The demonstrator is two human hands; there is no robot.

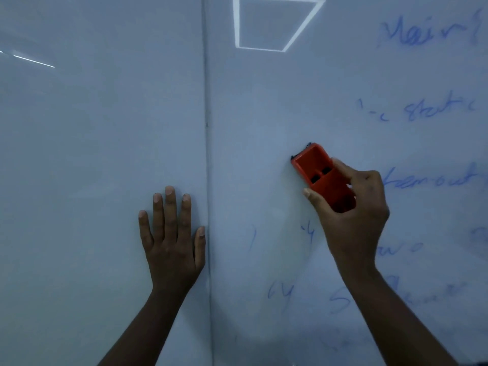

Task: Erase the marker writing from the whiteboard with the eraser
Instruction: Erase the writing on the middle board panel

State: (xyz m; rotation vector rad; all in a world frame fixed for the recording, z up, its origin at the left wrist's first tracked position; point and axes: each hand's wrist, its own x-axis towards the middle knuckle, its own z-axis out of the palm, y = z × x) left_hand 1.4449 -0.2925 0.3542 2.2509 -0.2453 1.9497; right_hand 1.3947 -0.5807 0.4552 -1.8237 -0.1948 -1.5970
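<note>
The whiteboard (105,128) fills the view, split by 1 vertical seam (207,154) into 2 panels. The left panel looks bare; the right panel carries blue marker writing (435,109) in faint rows down its right side, with fainter scraps (280,291) lower near the middle. A reflected ceiling light (277,22) shows at the top.

The left hand (171,233) lies flat on the left panel just beside the seam, fingers straight and released, holding nothing. The right hand (353,215) grasps the orange eraser (322,178), fingers and thumb curled round its sides, its far end against the right panel in an unmarked patch left of the writing.

To wipe well, the felt face should probably sit flat on the board, not tipped on an edge, with overlapping passes working right across the rows, then down to the lower scraps. The braced left hand should steady the firmer pressure.

Most words are too blurred to read. The rows run off the right edge, the right hand covers some letters, and the eraser's felt side is hidden.
</note>
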